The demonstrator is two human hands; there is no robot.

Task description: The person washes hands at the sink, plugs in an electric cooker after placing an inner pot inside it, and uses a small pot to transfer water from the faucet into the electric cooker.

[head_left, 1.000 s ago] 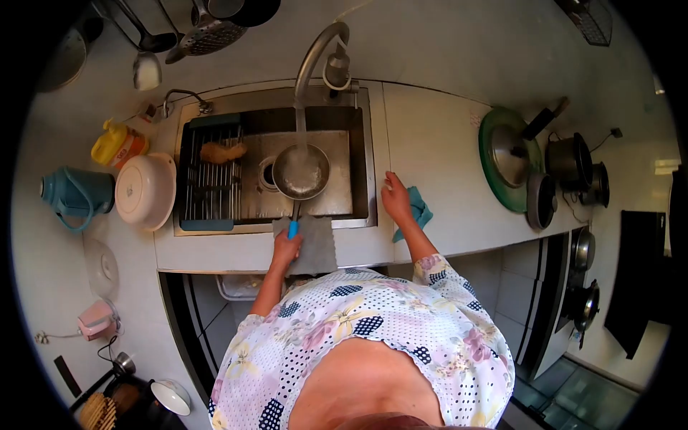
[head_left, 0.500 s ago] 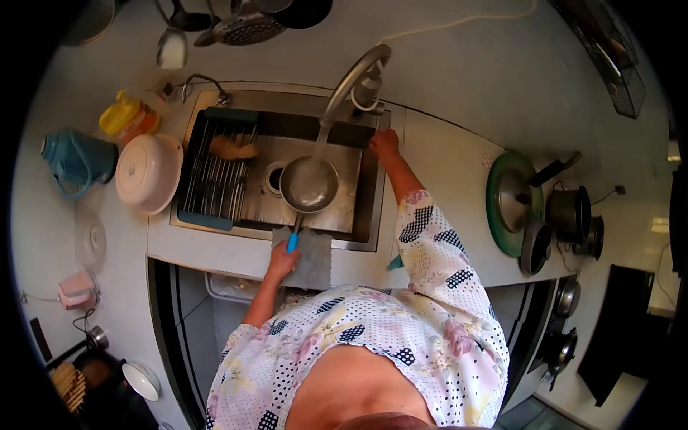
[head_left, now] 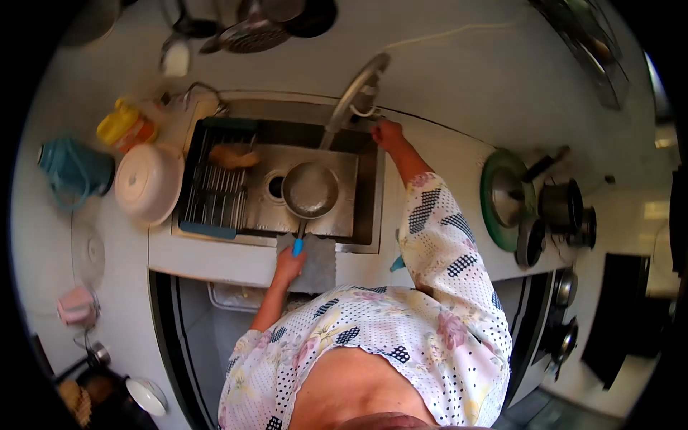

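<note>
A: What surrounds you?
B: A pale desk [head_left: 444, 154] with a steel sink [head_left: 373, 193] set in.
A: And your hands?
B: Your left hand [head_left: 288, 266] has its fingers wrapped round the blue-handled pan [head_left: 309, 190] in the sink; your right hand [head_left: 387, 133] rests at the tap [head_left: 355, 97], grip unclear.

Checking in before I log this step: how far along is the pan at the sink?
Done: the pan sits in the sink beneath the spout. In hand: the left hand holds its blue handle; the right hand is at the faucet base. Left: lifting the pan out.
</note>
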